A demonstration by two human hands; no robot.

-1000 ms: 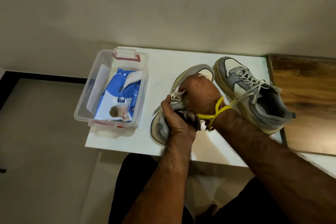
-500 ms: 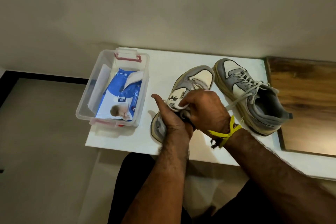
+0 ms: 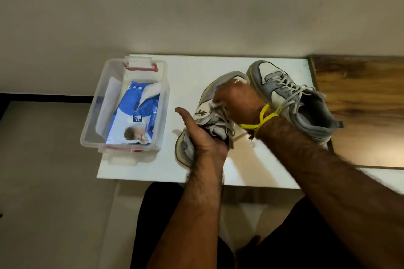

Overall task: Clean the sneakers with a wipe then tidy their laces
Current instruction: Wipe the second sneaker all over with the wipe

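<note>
Left grip (image 3: 203,135) is wrapped round the heel end of the near sneaker (image 3: 207,116), thumb sticking out toward 10 o'clock, while the right hand (image 3: 237,102) is pressed over the toe half with a white wipe (image 3: 216,102) pinched under its fingers. Shoe's tipped on its side on the white tabletop (image 3: 190,76), at 9 o'clock from the other sneaker (image 3: 290,102), almost touching it.

For a decent clean, the heel should probably be kept braced so the shoe can't skid, and the wipe dragged along the panels rather than dabbed.

Looks-wise: grey and off-white panels, yellowed sole, loose laces (image 3: 223,124). Wipes pack (image 3: 135,116) is parked in the clear bin (image 3: 91,120) at 9 o'clock.
</note>
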